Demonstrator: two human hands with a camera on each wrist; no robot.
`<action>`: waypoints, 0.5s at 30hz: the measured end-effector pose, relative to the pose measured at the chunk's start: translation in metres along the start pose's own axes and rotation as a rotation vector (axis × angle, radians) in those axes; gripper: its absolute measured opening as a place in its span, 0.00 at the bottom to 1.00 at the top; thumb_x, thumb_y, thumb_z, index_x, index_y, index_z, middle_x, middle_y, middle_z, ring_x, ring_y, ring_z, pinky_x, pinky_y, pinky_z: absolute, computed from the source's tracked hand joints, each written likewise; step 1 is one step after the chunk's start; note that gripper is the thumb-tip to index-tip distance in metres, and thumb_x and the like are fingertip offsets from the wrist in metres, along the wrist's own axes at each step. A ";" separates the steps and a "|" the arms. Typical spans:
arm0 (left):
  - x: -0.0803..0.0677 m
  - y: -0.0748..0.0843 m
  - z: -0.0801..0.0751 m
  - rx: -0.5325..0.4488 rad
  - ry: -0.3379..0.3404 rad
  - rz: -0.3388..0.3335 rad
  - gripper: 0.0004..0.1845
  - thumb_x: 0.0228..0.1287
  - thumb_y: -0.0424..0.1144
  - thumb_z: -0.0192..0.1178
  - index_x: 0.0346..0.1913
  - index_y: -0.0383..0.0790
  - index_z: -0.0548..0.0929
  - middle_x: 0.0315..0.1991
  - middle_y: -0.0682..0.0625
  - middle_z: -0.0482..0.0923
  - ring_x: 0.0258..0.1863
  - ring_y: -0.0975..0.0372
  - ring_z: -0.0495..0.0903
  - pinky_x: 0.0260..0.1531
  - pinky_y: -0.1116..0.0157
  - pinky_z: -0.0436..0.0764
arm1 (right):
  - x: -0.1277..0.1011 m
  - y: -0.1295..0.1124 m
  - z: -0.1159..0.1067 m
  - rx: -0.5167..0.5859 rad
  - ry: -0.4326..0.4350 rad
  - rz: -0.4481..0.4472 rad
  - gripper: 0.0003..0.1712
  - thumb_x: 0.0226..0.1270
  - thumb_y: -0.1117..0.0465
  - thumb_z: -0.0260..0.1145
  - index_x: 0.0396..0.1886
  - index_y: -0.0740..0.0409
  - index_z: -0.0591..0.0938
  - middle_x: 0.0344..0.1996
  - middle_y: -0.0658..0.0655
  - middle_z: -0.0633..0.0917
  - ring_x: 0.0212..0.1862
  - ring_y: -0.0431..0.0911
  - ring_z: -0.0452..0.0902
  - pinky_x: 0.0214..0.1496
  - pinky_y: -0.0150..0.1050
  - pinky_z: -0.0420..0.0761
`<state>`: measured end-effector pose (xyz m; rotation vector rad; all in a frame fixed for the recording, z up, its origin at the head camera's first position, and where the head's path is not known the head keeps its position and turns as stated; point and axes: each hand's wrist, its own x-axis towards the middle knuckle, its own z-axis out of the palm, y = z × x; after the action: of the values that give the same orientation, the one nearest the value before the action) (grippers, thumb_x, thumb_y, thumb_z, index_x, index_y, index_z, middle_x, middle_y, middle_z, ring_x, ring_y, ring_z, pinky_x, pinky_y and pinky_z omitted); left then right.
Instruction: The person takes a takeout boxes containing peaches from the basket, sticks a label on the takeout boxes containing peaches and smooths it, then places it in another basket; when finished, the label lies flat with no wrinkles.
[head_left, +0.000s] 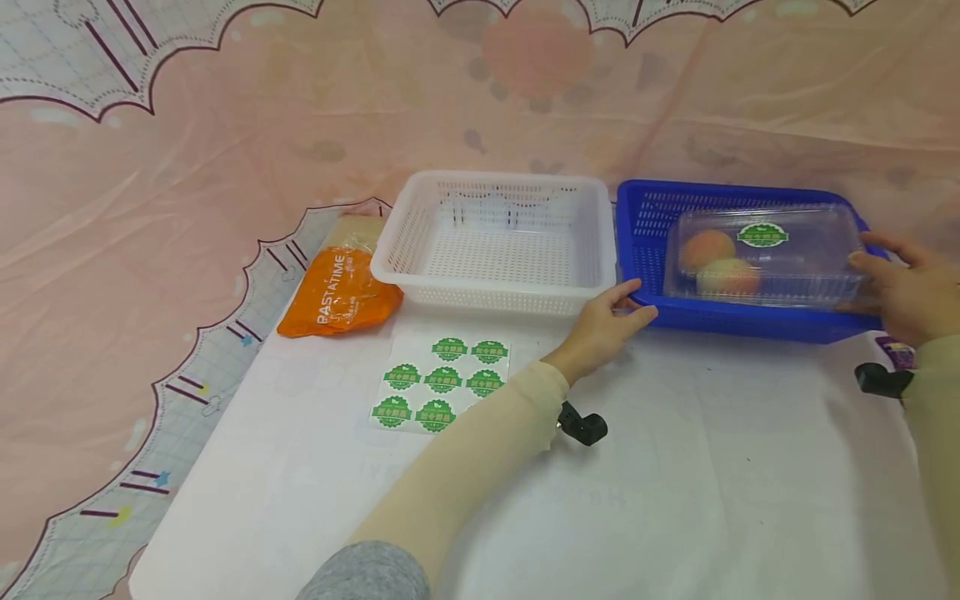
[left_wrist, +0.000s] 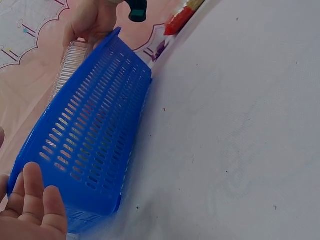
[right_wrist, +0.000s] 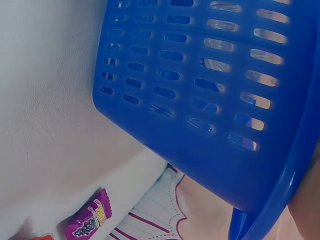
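In the head view, a clear plastic box [head_left: 813,258] with a green round sticker [head_left: 762,235] on its lid lies inside the blue basket [head_left: 757,322]. Two peach-like fruits [head_left: 707,250] show through its left part. My right hand [head_left: 918,287] grips the box's right end, some fingers hidden behind it. My left hand [head_left: 603,329] touches the basket's near left corner with its fingers apart. The left wrist view has these fingers [left_wrist: 33,187] beside the basket's perforated wall [left_wrist: 95,115]. Only the basket's outer side [right_wrist: 200,90] fills the right wrist view.
Left of the blue basket stands a white perforated basket [head_left: 495,298]. An orange bag [head_left: 341,287] leans by it. A sheet of green stickers [head_left: 442,380] lies on the white table [head_left: 675,475]. A purple wrapped packet [right_wrist: 90,220] lies right of the blue basket.
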<state>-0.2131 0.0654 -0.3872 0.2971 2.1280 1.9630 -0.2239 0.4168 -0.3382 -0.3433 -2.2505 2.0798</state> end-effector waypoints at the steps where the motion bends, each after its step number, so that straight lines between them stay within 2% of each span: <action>1: 0.000 0.000 0.000 -0.004 -0.004 0.002 0.30 0.68 0.39 0.66 0.71 0.40 0.72 0.40 0.59 0.75 0.38 0.71 0.77 0.34 0.75 0.78 | 0.000 0.000 0.000 -0.039 0.009 0.002 0.35 0.74 0.53 0.62 0.77 0.40 0.63 0.42 0.42 0.74 0.29 0.34 0.78 0.21 0.32 0.82; 2: 0.000 0.000 0.000 -0.007 -0.007 0.005 0.30 0.68 0.39 0.66 0.71 0.39 0.72 0.40 0.58 0.75 0.38 0.71 0.77 0.34 0.75 0.78 | 0.000 0.000 0.001 -0.057 0.015 0.002 0.36 0.75 0.53 0.61 0.79 0.42 0.60 0.44 0.44 0.72 0.28 0.33 0.76 0.21 0.31 0.82; 4: 0.000 -0.001 0.000 -0.010 -0.011 0.012 0.30 0.68 0.38 0.66 0.71 0.39 0.72 0.40 0.58 0.75 0.38 0.71 0.77 0.34 0.75 0.78 | 0.000 0.000 0.002 -0.161 0.031 0.004 0.38 0.76 0.51 0.59 0.81 0.43 0.56 0.46 0.44 0.67 0.29 0.33 0.74 0.22 0.30 0.82; 7: 0.000 -0.001 0.000 -0.006 -0.010 0.026 0.30 0.69 0.38 0.66 0.71 0.38 0.72 0.40 0.58 0.75 0.37 0.71 0.77 0.34 0.75 0.78 | 0.001 0.000 0.003 -0.258 0.038 -0.007 0.38 0.77 0.50 0.57 0.81 0.44 0.55 0.48 0.42 0.65 0.29 0.35 0.72 0.24 0.29 0.82; 11: 0.000 -0.001 -0.001 0.004 -0.006 0.029 0.30 0.69 0.38 0.65 0.71 0.38 0.72 0.40 0.58 0.76 0.38 0.71 0.77 0.34 0.75 0.78 | 0.004 0.000 0.004 -0.372 0.007 -0.036 0.37 0.79 0.49 0.53 0.82 0.46 0.53 0.52 0.41 0.64 0.30 0.35 0.71 0.27 0.28 0.82; 12: 0.000 -0.001 -0.001 0.005 -0.005 0.027 0.30 0.69 0.39 0.65 0.71 0.38 0.72 0.40 0.58 0.76 0.38 0.71 0.77 0.35 0.75 0.78 | 0.004 0.000 0.003 -0.406 -0.007 -0.042 0.36 0.80 0.48 0.51 0.82 0.46 0.52 0.57 0.45 0.65 0.33 0.34 0.71 0.28 0.28 0.82; 14: 0.001 -0.001 0.000 0.005 -0.005 0.023 0.29 0.69 0.39 0.65 0.71 0.38 0.72 0.40 0.58 0.76 0.38 0.71 0.77 0.35 0.75 0.78 | 0.004 0.001 0.003 -0.454 -0.026 -0.034 0.36 0.80 0.45 0.48 0.82 0.44 0.50 0.67 0.55 0.62 0.45 0.42 0.74 0.44 0.38 0.86; 15: 0.001 -0.002 0.000 0.003 -0.005 0.020 0.29 0.69 0.39 0.65 0.71 0.39 0.72 0.40 0.59 0.76 0.38 0.71 0.77 0.35 0.75 0.78 | 0.004 0.001 0.003 -0.489 -0.033 -0.034 0.37 0.80 0.43 0.46 0.82 0.44 0.49 0.72 0.60 0.59 0.53 0.49 0.73 0.53 0.46 0.83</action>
<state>-0.2140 0.0652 -0.3887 0.3255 2.1335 1.9676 -0.2282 0.4148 -0.3402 -0.2883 -2.7415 1.5037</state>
